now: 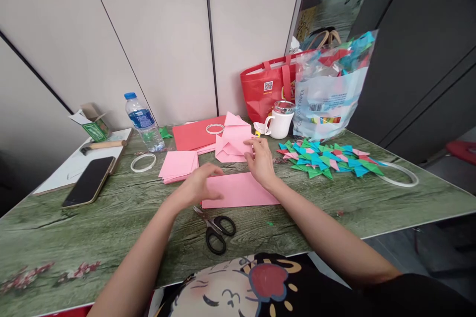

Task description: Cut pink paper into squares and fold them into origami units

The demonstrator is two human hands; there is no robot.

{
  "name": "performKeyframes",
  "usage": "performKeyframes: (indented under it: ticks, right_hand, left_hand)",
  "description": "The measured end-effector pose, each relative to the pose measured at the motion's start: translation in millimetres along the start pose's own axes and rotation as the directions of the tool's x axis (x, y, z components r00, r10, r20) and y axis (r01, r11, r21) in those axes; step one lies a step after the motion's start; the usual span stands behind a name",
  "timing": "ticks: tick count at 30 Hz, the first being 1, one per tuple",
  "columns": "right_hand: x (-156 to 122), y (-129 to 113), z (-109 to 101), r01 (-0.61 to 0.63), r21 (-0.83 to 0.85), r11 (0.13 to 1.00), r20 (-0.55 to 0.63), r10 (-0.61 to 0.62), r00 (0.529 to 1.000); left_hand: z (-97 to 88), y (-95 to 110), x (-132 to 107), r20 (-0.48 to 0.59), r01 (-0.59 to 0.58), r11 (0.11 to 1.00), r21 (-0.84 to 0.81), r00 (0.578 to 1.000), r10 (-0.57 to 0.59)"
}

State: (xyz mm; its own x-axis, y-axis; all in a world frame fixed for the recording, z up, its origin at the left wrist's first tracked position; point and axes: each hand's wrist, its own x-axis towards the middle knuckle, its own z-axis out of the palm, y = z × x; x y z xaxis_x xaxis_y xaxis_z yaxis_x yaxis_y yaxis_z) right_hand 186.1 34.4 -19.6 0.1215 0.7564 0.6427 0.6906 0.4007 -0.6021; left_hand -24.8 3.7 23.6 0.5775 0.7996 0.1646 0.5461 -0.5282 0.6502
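Observation:
A folded pink paper sheet (241,190) lies flat on the green wood-grain table (111,218) in front of me. My left hand (199,183) hovers over its left end, fingers loosely spread, slightly blurred. My right hand (262,161) rests at the sheet's far edge, fingers stretched toward a pile of folded pink paper pieces (232,141). Neither hand holds anything. Black-handled scissors (215,230) lie just in front of the sheet.
A stack of pink squares (178,166), red paper (193,133), two tape rings (143,162), a water bottle (143,121), a phone (89,181), a hammer (102,145), a white mug (278,121), green, blue and pink folded triangles (327,158), a plastic bag (327,94), a red bag (266,86).

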Motion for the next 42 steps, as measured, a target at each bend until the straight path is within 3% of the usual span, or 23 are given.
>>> performKeyframes:
  ticks: [3, 5, 10, 15, 18, 21, 23, 26, 27, 30, 34, 37, 40, 42]
  right_hand:
    - [3.5, 12.0, 2.9, -0.104, -0.085, 0.991, 0.004, 0.104, 0.995]
    - [4.7, 17.6, 5.7, -0.153, -0.142, 0.978, 0.043, 0.160, 0.986]
    - [0.3, 18.7, 12.8, -0.179, -0.340, 0.923, 0.218, 0.262, 0.940]
    - [-5.1, 16.6, 13.1, -0.170, -0.450, 0.877, 0.337, 0.343, 0.877]
    - [-3.4, 16.1, 10.8, -0.111, -0.427, 0.897, 0.336, 0.271, 0.902]
    - [-1.9, 11.4, 9.4, 0.047, -0.223, 0.974, 0.376, 0.041, 0.926]
    - [-3.6, 4.8, 9.1, 0.122, 0.011, 0.992, 0.449, -0.114, 0.886]
    - [-9.2, -7.3, 7.3, 0.119, 0.275, 0.954, 0.630, -0.272, 0.727]
    - [-11.0, -10.8, 6.0, 0.127, 0.313, 0.941, 0.669, -0.313, 0.674]
    - [-13.7, -16.8, 1.4, 0.152, 0.332, 0.931, 0.714, -0.353, 0.605]
    - [-13.4, -17.6, -1.8, 0.171, 0.301, 0.938, 0.744, -0.343, 0.573]
    - [-12.8, -19.1, -1.8, 0.181, 0.308, 0.934, 0.735, -0.355, 0.578]
    - [-12.7, -22.3, -1.5, 0.127, 0.288, 0.949, 0.729, -0.303, 0.614]
    - [-12.9, -24.2, -1.2, 0.076, 0.250, 0.965, 0.722, -0.238, 0.649]
  left_hand:
    - [8.1, -3.6, -4.4, 0.173, -0.106, 0.987, 0.123, 0.981, 0.084]
    - [10.1, -7.4, -6.1, 0.232, -0.127, 0.980, 0.153, 0.969, 0.089]
    - [11.4, -12.1, -5.5, 0.281, -0.093, 0.979, 0.181, 0.959, 0.039]
    - [12.4, -12.6, -3.8, 0.263, -0.081, 0.977, 0.199, 0.964, 0.026]
    - [12.8, -14.5, -3.9, 0.245, -0.083, 0.974, 0.210, 0.969, 0.030]
    - [12.1, -16.8, -4.1, 0.245, -0.084, 0.973, 0.214, 0.969, 0.029]
    - [10.5, -17.0, -3.9, 0.247, -0.078, 0.977, 0.198, 0.969, 0.028]
    - [6.9, -13.2, -2.8, 0.268, -0.085, 0.989, 0.120, 0.962, 0.051]
    - [5.9, -10.9, -2.4, 0.279, -0.090, 0.992, 0.088, 0.958, 0.062]
    - [5.6, -4.6, -1.8, 0.280, -0.074, 0.996, 0.041, 0.958, 0.060]
    - [11.9, -4.2, 0.2, 0.154, 0.009, 0.997, 0.078, 0.988, -0.021]
    - [15.4, -8.0, 4.0, -0.065, 0.039, 0.994, 0.106, 0.997, -0.032]
    - [13.9, -10.9, 7.6, -0.366, 0.119, 0.987, 0.104, 0.928, -0.074]
    - [11.6, -12.5, 8.5, -0.491, 0.173, 0.981, 0.089, 0.865, -0.108]
